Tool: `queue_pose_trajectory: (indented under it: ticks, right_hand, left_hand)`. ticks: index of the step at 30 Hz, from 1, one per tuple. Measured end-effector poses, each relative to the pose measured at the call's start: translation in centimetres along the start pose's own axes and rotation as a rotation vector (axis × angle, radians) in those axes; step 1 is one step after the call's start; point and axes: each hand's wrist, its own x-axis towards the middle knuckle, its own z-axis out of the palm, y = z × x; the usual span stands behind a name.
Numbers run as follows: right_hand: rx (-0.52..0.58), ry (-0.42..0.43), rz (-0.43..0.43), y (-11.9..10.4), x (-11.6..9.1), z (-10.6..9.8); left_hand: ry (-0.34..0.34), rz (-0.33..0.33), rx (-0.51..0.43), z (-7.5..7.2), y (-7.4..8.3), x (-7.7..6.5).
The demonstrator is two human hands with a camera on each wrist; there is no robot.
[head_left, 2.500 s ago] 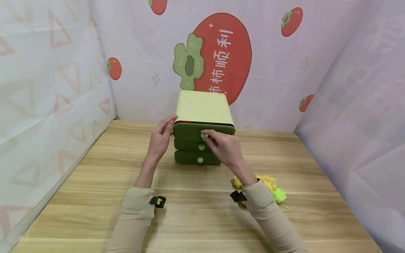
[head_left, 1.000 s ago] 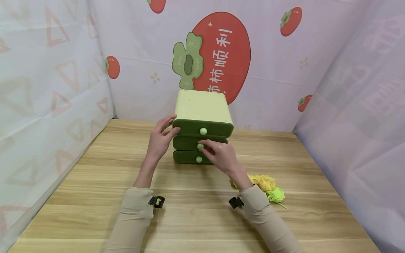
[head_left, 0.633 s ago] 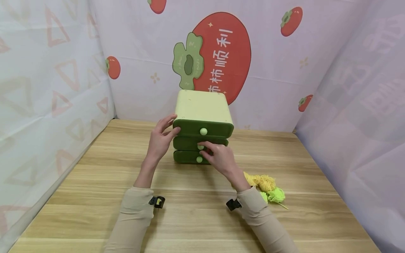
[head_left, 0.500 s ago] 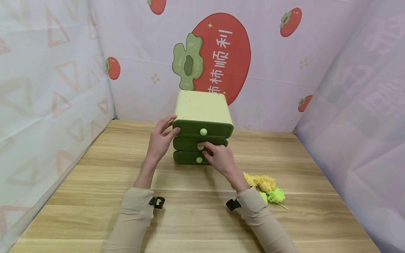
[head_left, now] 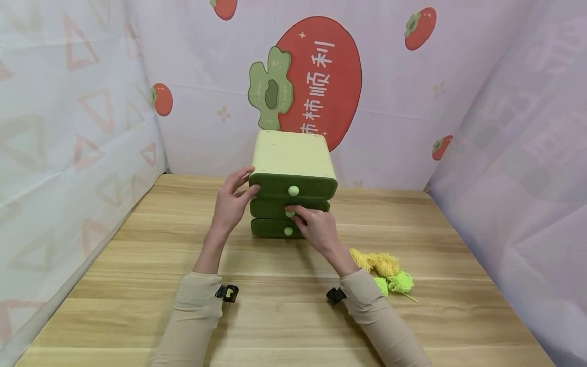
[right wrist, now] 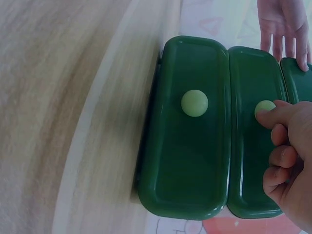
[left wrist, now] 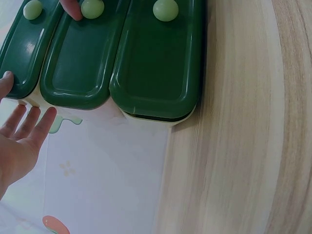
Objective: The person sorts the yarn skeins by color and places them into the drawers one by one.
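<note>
A small cream cabinet [head_left: 291, 153] with three dark green drawers stands at the back of the wooden table [head_left: 284, 321]. My left hand [head_left: 234, 201] lies flat against the cabinet's left side, fingers straight, its thumb on the end of the top drawer [head_left: 316, 187]. The left wrist view shows that hand [left wrist: 19, 141] spread beside the drawer fronts. My right hand [head_left: 302, 218] pinches the pale green knob [right wrist: 263, 107] of the middle drawer [head_left: 268, 208], thumb on the knob and the other fingers curled. The bottom drawer [right wrist: 190, 146] and its knob [right wrist: 194, 103] are untouched. All three drawers look pushed in.
A tangle of yellow and neon green yarn [head_left: 385, 270] lies on the table just right of my right forearm. Printed fabric walls [head_left: 69, 127] close in the table on the left, back and right. Bare wood stretches from the cabinet towards me.
The top drawer, slightly pulled out 2.5 s ago with my right hand at its knob, is now pushed in. My right hand has dropped to the middle drawer's knob. The left hand stayed put.
</note>
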Motion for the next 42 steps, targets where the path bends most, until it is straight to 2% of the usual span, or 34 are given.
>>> queue_pose_trajectory:
  ticks: [5, 7, 23, 30, 42]
  right_hand:
    - [-0.015, 0.004, -0.022, 0.1, 0.0, -0.2]
    - [-0.024, 0.009, -0.034, 0.1, 0.0, -0.3]
    - [-0.068, -0.051, -0.113, -0.2, -0.1, -1.3]
    - [-0.093, -0.071, -0.192, -0.4, 0.1, -2.0]
    - [-0.108, -0.185, -0.321, -1.0, 0.2, -4.3]
  left_hand:
    - [-0.006, -0.009, 0.007, 0.1, 2.3, -0.8]
    - [-0.007, -0.008, 0.002, 0.1, 2.8, -1.0]
    - [-0.004, -0.005, 0.016, 0.1, 2.9, -1.0]
    - [-0.001, -0.001, 0.016, 0.1, 2.8, -1.0]
    - [-0.009, 0.010, 0.024, 0.1, 2.7, -1.0]
